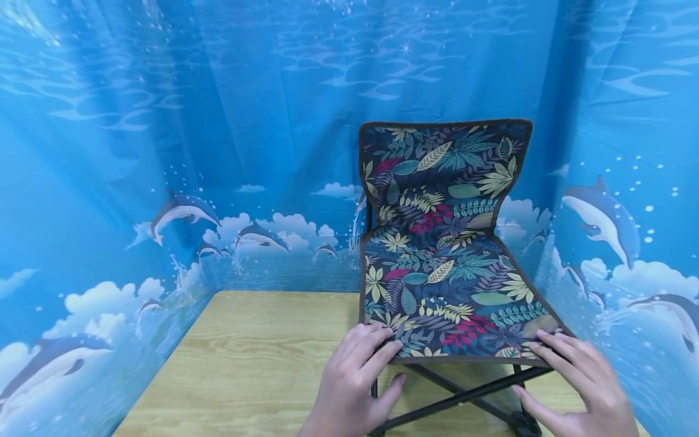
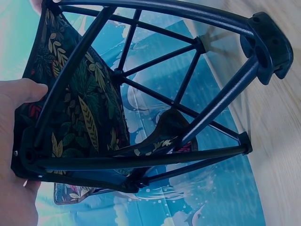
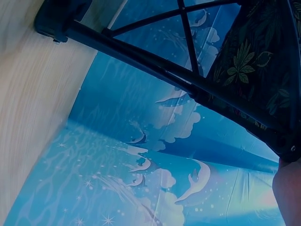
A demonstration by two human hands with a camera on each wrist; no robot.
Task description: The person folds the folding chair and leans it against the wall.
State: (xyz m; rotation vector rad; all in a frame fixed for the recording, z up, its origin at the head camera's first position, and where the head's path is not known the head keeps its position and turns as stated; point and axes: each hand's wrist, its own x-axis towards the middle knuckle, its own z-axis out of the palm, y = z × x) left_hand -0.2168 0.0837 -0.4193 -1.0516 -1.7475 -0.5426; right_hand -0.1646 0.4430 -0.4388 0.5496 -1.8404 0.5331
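Observation:
A folding chair (image 1: 445, 261) with dark leaf-patterned fabric and a black tube frame stands unfolded, its seat front facing me. My left hand (image 1: 355, 379) grips the seat's front left corner, fingers over the top and thumb below the edge. In the left wrist view, the left thumb (image 2: 30, 90) lies by the fabric's underside. At the front right corner, my right hand (image 1: 581, 379) holds the seat the same way. Only a sliver of the right hand (image 3: 288, 190) shows in the right wrist view, below the seat corner. Crossed legs (image 1: 464, 397) show under the seat.
The chair stands on a light wood-grain tabletop (image 1: 256, 358), with bare wood to its left. A blue curtain (image 1: 273, 121) printed with dolphins and clouds hangs behind and along both sides. A black plastic foot (image 2: 268, 49) joins two tubes near the wood.

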